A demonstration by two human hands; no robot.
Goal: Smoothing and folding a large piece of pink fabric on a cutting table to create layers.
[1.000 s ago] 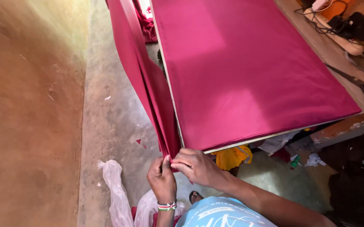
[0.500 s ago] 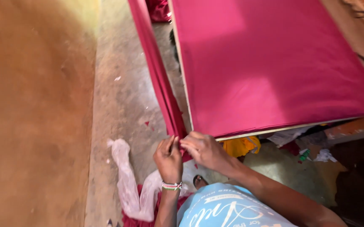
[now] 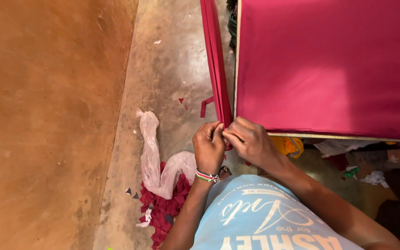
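Lying on the concrete floor at the left, a white plastic bag point(image 3: 151, 157) and a heap of red fabric scraps point(image 3: 163, 210) show more fully than half a second ago. Beside them, the left hand point(image 3: 208, 147) pinches the hanging folded edge of the magenta cloth point(image 3: 216, 69), fingers closed on it. The right hand point(image 3: 251, 141), touching the left, grips that edge too, at the table's corner. Both hands have drifted slightly rightward.
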